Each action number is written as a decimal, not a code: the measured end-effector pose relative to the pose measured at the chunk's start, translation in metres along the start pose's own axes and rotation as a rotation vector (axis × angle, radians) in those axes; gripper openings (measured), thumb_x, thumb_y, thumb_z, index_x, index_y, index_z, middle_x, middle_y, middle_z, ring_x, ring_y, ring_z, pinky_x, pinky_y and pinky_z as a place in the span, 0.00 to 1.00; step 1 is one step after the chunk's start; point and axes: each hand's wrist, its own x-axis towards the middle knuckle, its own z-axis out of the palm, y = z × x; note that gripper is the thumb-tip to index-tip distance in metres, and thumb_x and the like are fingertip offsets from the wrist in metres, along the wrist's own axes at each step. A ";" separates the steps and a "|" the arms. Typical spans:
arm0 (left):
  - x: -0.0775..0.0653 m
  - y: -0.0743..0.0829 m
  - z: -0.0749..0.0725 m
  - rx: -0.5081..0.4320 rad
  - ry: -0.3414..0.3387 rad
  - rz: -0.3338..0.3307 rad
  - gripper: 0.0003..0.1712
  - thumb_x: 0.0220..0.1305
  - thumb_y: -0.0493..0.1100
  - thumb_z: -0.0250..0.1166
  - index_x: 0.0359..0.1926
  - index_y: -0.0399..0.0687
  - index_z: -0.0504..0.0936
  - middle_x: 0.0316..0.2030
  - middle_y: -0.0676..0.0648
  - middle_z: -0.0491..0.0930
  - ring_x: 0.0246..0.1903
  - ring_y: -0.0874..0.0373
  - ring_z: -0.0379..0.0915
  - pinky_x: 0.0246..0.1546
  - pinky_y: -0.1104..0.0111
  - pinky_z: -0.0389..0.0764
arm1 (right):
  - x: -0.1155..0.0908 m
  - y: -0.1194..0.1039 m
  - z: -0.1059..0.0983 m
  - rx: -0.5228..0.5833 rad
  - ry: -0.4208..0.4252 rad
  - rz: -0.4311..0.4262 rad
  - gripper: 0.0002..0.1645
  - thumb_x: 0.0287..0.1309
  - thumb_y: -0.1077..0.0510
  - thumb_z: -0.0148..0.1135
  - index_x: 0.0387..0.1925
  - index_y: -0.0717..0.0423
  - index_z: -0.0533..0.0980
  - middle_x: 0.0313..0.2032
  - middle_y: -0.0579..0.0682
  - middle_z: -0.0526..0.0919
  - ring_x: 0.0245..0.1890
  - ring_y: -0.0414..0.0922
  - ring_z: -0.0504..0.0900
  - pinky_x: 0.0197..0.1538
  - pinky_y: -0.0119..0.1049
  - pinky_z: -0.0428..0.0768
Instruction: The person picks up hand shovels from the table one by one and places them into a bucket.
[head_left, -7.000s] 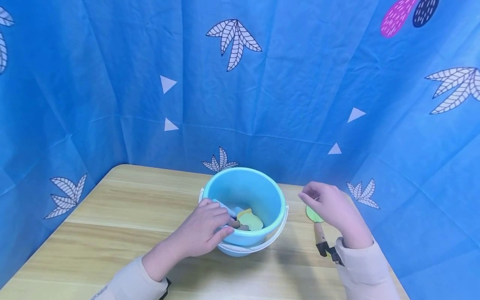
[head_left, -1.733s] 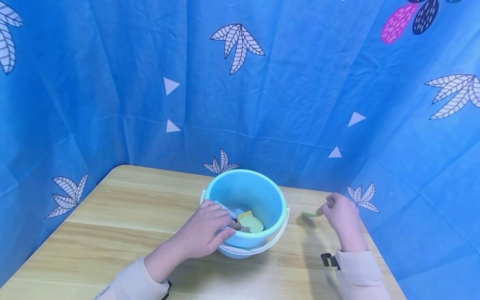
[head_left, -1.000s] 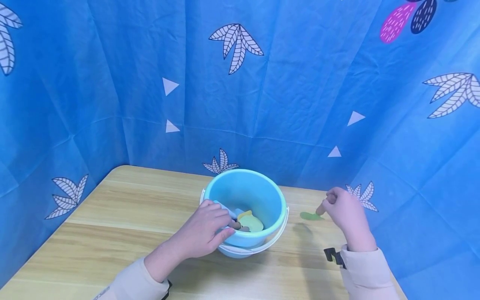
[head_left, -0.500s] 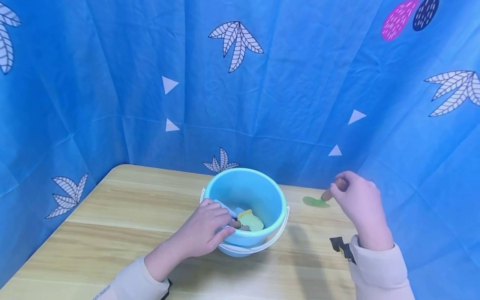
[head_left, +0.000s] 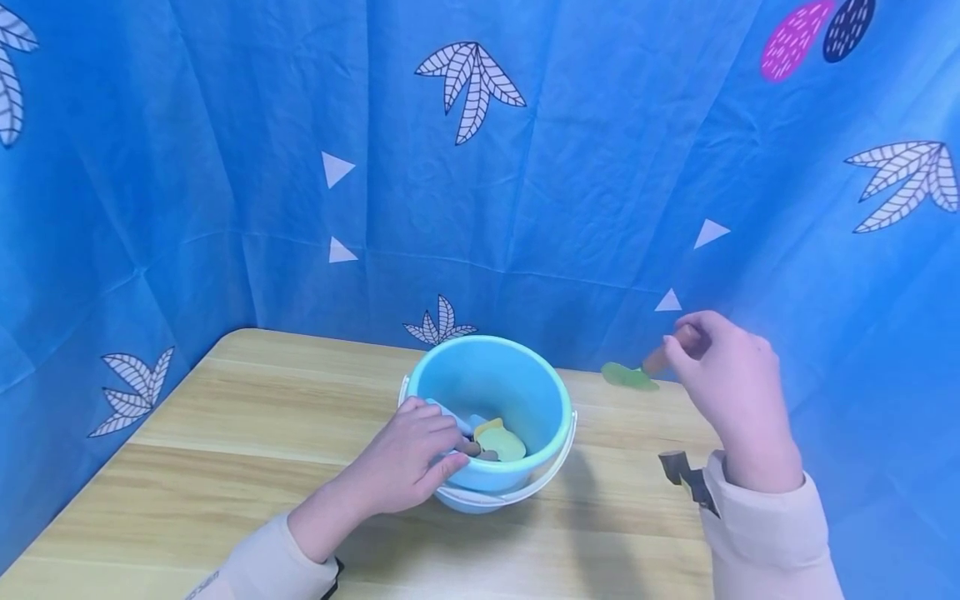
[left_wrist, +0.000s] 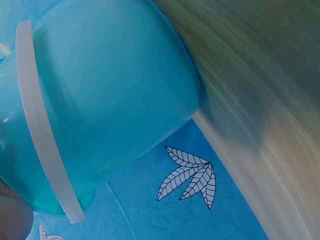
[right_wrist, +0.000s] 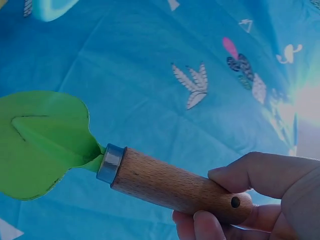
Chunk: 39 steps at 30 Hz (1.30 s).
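Note:
My left hand (head_left: 411, 454) grips the near left rim of a light blue bucket (head_left: 517, 392), fingers over the edge. Inside the bucket lie a pale green piece (head_left: 502, 443), a bit of yellow and some brown handle ends, partly hidden by the hand and the rim. To the right, my right hand (head_left: 731, 375) pinches the end of a wooden handle between thumb and fingers. That handle belongs to a garden trowel (right_wrist: 165, 180) with a green, spade-shaped blade (right_wrist: 45, 145). Held above the far right of the table, the trowel has its blade pointing left, toward the bucket.
The bucket's white bail handle (head_left: 517, 496) hangs down along its front. A wood-grain table (head_left: 300, 417) carries the bucket. Blue patterned cloth (head_left: 600, 167) hangs behind the table and on both sides, close to the right hand.
Seven seconds ago the trowel lay on the table under my right hand. That hand has since picked it up by the handle and raised it up and rightward. The left hand stays put.

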 end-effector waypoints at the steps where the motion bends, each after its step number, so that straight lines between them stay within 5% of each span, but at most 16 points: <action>1: 0.000 0.000 0.000 0.003 0.001 0.000 0.09 0.66 0.52 0.52 0.42 0.65 0.78 0.36 0.66 0.77 0.41 0.68 0.66 0.45 0.65 0.64 | 0.000 -0.002 -0.001 0.003 0.007 -0.002 0.15 0.59 0.49 0.55 0.43 0.53 0.75 0.33 0.52 0.81 0.33 0.50 0.76 0.37 0.49 0.70; 23: 0.000 0.002 0.001 0.004 0.030 0.014 0.07 0.64 0.49 0.54 0.40 0.65 0.78 0.35 0.65 0.77 0.42 0.69 0.67 0.45 0.65 0.63 | 0.004 -0.039 -0.013 0.079 0.043 -0.062 0.15 0.58 0.45 0.55 0.42 0.47 0.75 0.32 0.46 0.81 0.33 0.44 0.77 0.37 0.44 0.69; 39: 0.000 0.001 0.000 -0.001 0.016 0.009 0.07 0.65 0.50 0.54 0.40 0.65 0.77 0.35 0.66 0.77 0.41 0.69 0.66 0.44 0.66 0.63 | 0.002 -0.064 0.010 0.164 0.031 -0.189 0.10 0.57 0.51 0.60 0.38 0.50 0.76 0.27 0.44 0.80 0.30 0.42 0.78 0.37 0.44 0.73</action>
